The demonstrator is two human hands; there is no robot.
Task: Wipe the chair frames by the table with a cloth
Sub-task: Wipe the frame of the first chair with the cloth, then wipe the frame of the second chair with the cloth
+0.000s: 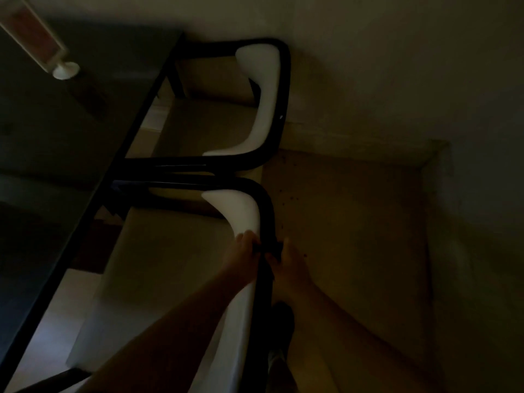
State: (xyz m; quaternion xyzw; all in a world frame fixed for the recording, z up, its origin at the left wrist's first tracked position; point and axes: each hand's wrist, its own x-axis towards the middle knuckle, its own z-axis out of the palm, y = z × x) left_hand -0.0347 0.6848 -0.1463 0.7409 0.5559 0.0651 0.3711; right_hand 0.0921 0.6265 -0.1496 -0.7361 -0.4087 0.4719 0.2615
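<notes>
The scene is very dark. Two chairs with black tube frames and white backrests stand pushed in at a dark table. The near chair frame curves round its white backrest. My left hand rests on that backrest beside the frame. My right hand is on the outer side of the same tube, and a dark cloth sits on the frame between the two hands. Which hand grips the cloth is hard to make out. The far chair frame stands beyond, untouched.
A white stand with a reddish panel is on the table at the far left. Pale seat cushions lie under the table edge. Brownish floor and a wall lie to the right. A shoe shows below the frame.
</notes>
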